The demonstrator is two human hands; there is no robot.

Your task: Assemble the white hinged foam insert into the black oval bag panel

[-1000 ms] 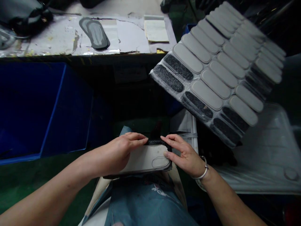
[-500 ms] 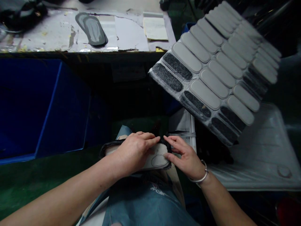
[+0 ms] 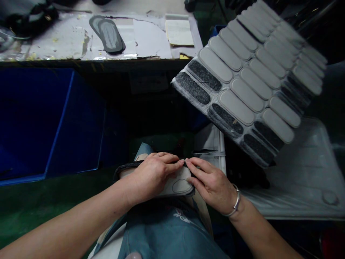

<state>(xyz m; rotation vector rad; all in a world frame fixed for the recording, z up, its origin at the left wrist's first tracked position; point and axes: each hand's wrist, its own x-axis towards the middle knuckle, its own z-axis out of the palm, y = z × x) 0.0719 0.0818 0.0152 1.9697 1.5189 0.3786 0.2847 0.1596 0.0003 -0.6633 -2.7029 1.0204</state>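
A pale oblong sole-shaped pad (image 3: 181, 186) with a black edging lies across the lap in the head view. A thin oval line is drawn near its right end. My left hand (image 3: 153, 176) rests over the pad's middle, hiding much of it, its fingers together and fingertips on the far edge. At the right end, my right hand (image 3: 211, 183) pinches the black edging, thumb on the pale face and fingers at the far rim. The fingertips of both hands nearly meet there. Beneath the pad is a teal apron (image 3: 161, 230).
To the right, a tilted board (image 3: 215, 94) carries rows of grey oblong pads and black patches above a white plastic tray (image 3: 302, 201). A blue bin (image 3: 78, 126) stands left. The worktable (image 3: 149, 39) ahead bears grey sole-shaped pieces (image 3: 110, 36) and a paper pad (image 3: 179, 31).
My right hand has shifted slightly left along the black edging, its fingertips now closer to those of my left hand. The left hand stays nearly in place on the pad.
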